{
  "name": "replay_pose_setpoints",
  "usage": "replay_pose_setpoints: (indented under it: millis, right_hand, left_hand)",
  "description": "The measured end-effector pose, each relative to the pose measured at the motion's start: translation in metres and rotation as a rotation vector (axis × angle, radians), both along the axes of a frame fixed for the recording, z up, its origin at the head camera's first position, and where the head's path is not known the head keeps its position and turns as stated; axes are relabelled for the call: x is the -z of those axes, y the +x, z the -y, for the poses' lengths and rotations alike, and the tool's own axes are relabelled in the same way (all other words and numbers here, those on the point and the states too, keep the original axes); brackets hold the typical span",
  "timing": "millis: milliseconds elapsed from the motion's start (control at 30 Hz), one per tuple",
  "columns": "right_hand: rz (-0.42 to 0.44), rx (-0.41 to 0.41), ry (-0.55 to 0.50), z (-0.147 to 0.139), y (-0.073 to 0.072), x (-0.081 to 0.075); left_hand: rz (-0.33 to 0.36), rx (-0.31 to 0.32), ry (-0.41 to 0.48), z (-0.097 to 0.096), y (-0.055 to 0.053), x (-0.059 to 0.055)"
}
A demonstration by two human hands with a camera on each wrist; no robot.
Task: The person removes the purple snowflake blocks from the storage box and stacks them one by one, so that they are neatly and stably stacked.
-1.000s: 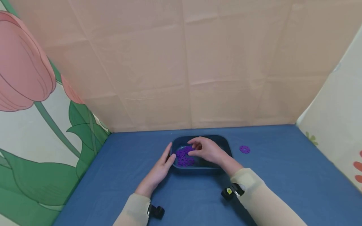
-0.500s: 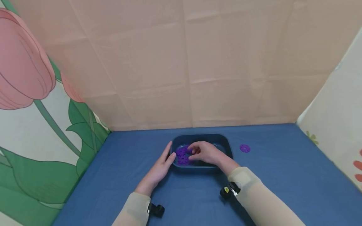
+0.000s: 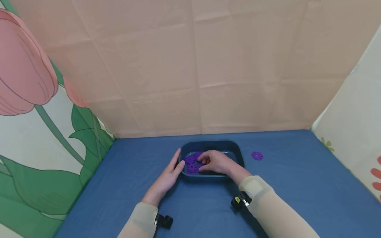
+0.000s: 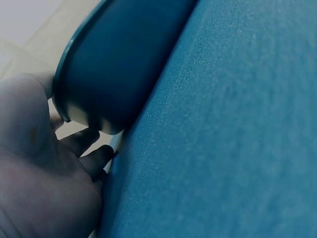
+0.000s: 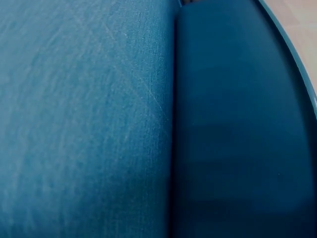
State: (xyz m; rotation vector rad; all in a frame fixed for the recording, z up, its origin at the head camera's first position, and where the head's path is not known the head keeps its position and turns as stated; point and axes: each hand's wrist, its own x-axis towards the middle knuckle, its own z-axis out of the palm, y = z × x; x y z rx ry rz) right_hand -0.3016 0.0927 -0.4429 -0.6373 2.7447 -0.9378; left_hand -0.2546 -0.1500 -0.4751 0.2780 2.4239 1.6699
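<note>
A dark blue rectangular tray holds a heap of purple snowflake building discs in its left part. My left hand rests against the tray's left end, its fingers along the outside. In the left wrist view, the thumb of that left hand lies at the rim of the tray, fingertips at the end wall. Inside the tray, my right hand reaches to the heap with bent fingers; thumb and forefinger stand apart at the discs. From the right wrist, only the tray's outer wall and the cloth show.
One purple snowflake disc lies flat to the right of the tray on the blue cloth. Behind the table hangs a beige sheet. A wall with painted tulips stands on the left, a pale wall on the right.
My right hand has come down lower into the tray, onto the heap of discs, which has shifted slightly. The left hand stays at the tray's end.
</note>
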Motion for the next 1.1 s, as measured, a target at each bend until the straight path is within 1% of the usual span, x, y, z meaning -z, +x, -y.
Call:
replay_pose_setpoints:
  millis: [233,300,467,700,867,1100]
  right_hand:
    - [-0.004,-0.017,0.034,0.0007,0.0001,0.0016]
    - [-0.01,-0.029,0.045,0.0007,0.0,0.002]
    - [-0.023,-0.051,0.067,0.0011,0.0003,0.0018]
    - [-0.033,-0.069,0.091,0.0019,-0.0008,0.0024]
    - [-0.029,-0.071,0.09,0.0018,-0.0001,0.0019]
    - [-0.02,-0.063,0.098,0.0023,-0.0007,0.0018]
  left_hand:
    - [0.014,-0.006,-0.009,-0.0001,-0.0006,0.0006]
    - [0.007,-0.004,-0.009,-0.0002,-0.0008,0.0011]
    - [0.005,-0.003,-0.01,-0.0007,-0.0001,0.0002]
    - [0.017,-0.003,-0.011,-0.0005,0.001,-0.0007]
    - [0.006,-0.004,0.0,-0.0008,0.0018,-0.0012]
    - [0.007,-0.002,0.011,-0.0011,0.0023,-0.0017]
